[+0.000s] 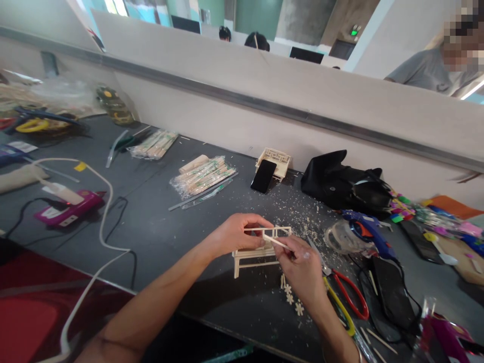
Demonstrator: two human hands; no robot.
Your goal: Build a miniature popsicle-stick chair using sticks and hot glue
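Pale wooden miniature bench (pixel 254 252) sits on the grey worktop (pixel 159 222), left hand (pixel 234 234) pinching its backrest, right hand (pixel 302 267) pinching a thin stick (pixel 275 242) against it — a heavy press looks likely to snap those joints.

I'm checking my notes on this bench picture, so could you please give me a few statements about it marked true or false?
1. The left hand holds the small wooden bench model. True.
2. The right hand holds the scissors. False: it pinches a thin wooden stick; the red and yellow scissors lie on the table beside it.
3. A black phone leans against a small wooden lattice piece. True.
4. The pink glue gun lies to the right of the hands. False: it lies far to the left.
5. A black bag sits by the partition wall. True.
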